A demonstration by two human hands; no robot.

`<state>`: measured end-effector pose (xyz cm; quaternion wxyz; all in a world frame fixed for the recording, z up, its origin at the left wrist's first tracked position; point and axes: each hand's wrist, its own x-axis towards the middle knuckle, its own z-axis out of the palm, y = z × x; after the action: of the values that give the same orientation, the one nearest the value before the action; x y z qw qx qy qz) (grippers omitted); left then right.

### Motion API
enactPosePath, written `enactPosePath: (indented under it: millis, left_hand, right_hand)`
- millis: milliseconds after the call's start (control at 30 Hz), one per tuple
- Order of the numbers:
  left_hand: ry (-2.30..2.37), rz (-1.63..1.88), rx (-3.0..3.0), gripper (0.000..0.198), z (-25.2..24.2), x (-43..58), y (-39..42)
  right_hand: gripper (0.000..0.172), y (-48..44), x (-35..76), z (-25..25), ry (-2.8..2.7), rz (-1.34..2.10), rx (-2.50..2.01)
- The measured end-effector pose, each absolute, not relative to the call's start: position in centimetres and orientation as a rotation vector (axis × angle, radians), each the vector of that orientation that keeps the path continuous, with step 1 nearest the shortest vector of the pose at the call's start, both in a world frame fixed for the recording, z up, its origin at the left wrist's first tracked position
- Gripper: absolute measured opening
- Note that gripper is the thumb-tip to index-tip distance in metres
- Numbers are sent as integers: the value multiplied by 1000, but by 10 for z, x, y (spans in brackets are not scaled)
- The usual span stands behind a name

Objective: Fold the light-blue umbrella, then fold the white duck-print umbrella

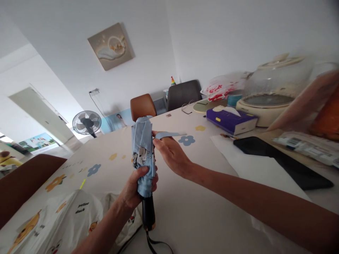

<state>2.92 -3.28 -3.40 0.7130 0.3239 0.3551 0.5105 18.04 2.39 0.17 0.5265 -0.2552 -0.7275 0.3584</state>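
Observation:
A folded light-blue umbrella (144, 141) with a cartoon animal print stands nearly upright over the table, its canopy gathered in pleats. My left hand (135, 185) is wrapped around the canopy's lower part, just above the black handle (148, 213). From the handle's end hangs a black wrist cord (159, 242). My right hand (172, 153) is closed at the canopy's upper right side, with thumb and fingertips on the light-blue closing strap (171, 134). The strap's free end sticks out to the right past the fingers. Part of the right fingertips is hidden by the canopy.
On the white flower-patterned table (169, 208), a cream cloth bag (66, 218) lies at the lower left. Toward the right are a purple tissue box (231, 120), a black phone-like slab (280, 162), a glass-lidded appliance (267, 102) and eyeglasses (187, 107). Two chairs stand beyond.

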Motion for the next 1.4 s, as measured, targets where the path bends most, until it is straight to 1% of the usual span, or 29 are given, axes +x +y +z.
enactPosePath:
  millis: [233,400,533,667,800,900,1033,1200,1333,1400]
  left_hand:
    - [657,1091,704,31,-45,17,-33]
    - [583,1140,680,37,-41,7,-32]
    - [575,1142,670,43,-40,2,-30]
    - [582,1134,694,45,-41,0,-29]
    - [553,1156,669,41,-41,-2,-27]
    - [533,1150,636,33,-42,-5,-25]
    - [517,1143,625,26,-43,-8,-23]
    - [539,1135,600,27,-48,-9,-21]
    - [573,1123,570,29,-51,-11,-19]
    - [608,1122,572,29,-51,-11,-18]
  right_hand:
    - [29,32,179,-4,-1593,1062,-704]
    - [34,33,185,-2,-1626,937,-753]
    - [34,33,187,-5,-1744,791,-684]
    - [35,32,189,-2,-1797,853,-679]
    - [33,31,190,8,-1893,1016,-603]
    - [33,35,188,13,-1919,1127,-573]
    - [33,43,187,14,-1916,1181,-596]
    - [29,46,189,18,-2094,1066,-627]
    - [22,47,190,22,-2343,894,-562]
    - [22,47,189,22,-2405,866,-540]
